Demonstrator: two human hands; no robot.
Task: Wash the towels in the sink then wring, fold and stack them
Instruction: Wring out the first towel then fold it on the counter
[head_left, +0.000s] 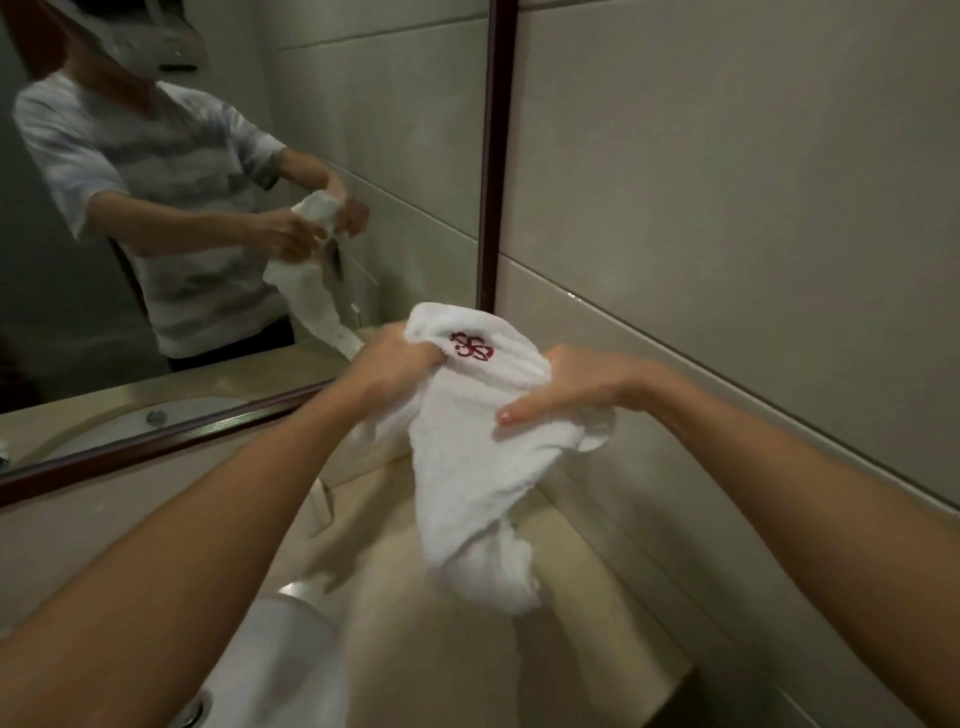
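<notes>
Mid-task, likely wringing: one white towel (467, 467) held in the air above the table (597, 597), near its back edge by the mirror (156, 260). Left hand (400, 358) gripping the top, right hand (576, 387) clasping its side. Long axis near vertical, tail hanging down. Folding and stacking not yet done.

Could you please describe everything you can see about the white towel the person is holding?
The white towel looks like thick terry cloth, with a dark red embroidered emblem near its top. It is bunched, not folded, held up in the air above the beige counter, its lower end hanging down in a twisted bundle. The left hand grips its upper left part; the right hand holds its right side, one finger stretched across the cloth. The mirror reflects it.
</notes>
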